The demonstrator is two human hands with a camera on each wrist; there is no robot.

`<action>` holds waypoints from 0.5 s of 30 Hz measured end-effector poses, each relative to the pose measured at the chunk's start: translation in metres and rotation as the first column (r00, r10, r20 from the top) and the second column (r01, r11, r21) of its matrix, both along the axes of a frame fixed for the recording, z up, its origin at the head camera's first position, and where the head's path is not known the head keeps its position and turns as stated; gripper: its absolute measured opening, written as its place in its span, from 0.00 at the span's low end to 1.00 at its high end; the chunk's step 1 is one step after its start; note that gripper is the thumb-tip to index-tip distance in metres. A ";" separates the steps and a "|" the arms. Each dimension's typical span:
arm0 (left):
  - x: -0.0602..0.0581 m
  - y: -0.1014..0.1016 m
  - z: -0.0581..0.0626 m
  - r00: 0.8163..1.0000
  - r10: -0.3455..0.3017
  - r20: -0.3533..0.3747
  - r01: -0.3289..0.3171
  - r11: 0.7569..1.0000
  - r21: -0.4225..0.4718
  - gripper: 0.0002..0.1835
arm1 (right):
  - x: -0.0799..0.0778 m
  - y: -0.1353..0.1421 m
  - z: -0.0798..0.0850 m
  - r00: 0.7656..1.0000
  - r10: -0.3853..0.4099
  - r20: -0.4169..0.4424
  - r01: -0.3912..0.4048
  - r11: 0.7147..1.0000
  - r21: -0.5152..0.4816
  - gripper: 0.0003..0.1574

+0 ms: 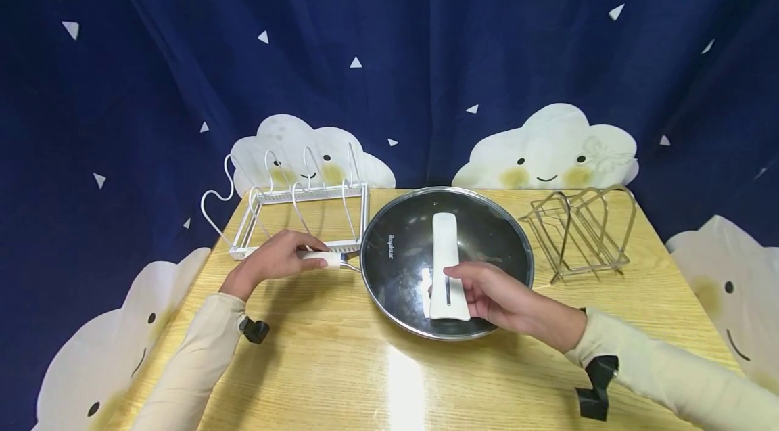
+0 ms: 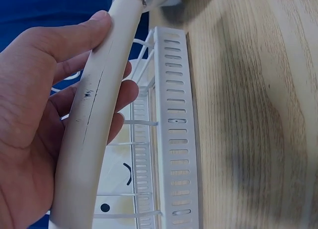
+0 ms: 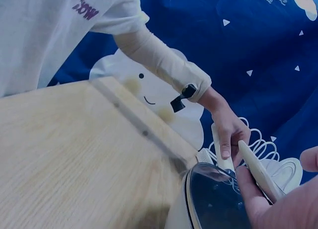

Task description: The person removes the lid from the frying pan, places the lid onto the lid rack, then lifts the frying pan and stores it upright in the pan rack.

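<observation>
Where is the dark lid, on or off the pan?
On: the lid covers the pan; the right hand holds its white handle.

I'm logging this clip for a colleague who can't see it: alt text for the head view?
A left hand grips the handle of a pan; the right hand holds the white grip on its lid. A white rack at left and metal rack at right stand on a wooden table before a blue curtain.

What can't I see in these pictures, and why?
Inside the pan: head view, covered by the dark lid.
Part of the right hand: head view, behind the lid handle.
Lower end of the pan handle: left wrist view, cut by the bottom edge.
Dark mark: left wrist view, too small to read.
</observation>
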State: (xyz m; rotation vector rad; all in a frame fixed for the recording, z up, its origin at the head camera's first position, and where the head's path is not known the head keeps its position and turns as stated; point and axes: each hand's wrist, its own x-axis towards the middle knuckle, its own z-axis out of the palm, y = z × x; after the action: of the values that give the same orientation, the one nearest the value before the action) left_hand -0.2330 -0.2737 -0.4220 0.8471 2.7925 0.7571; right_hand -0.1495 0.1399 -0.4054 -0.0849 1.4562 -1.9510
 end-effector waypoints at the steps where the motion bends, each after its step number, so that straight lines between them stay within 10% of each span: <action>1: 0.000 0.000 0.000 1.000 -0.004 0.004 0.004 1.000 0.005 0.14 | 0.000 -0.002 -0.001 1.000 0.003 0.007 -0.003 1.000 -0.012 0.22; 15: 0.000 0.001 0.000 0.999 0.003 0.035 -0.004 1.000 0.009 0.14 | 0.001 -0.017 -0.013 0.999 -0.031 0.031 0.031 0.999 -0.025 0.29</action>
State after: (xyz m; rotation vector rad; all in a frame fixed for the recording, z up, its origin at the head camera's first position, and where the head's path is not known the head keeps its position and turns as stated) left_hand -0.2333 -0.2727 -0.4217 0.8225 2.7625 0.7787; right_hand -0.1487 0.1232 -0.4179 -0.0444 1.4213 -1.9878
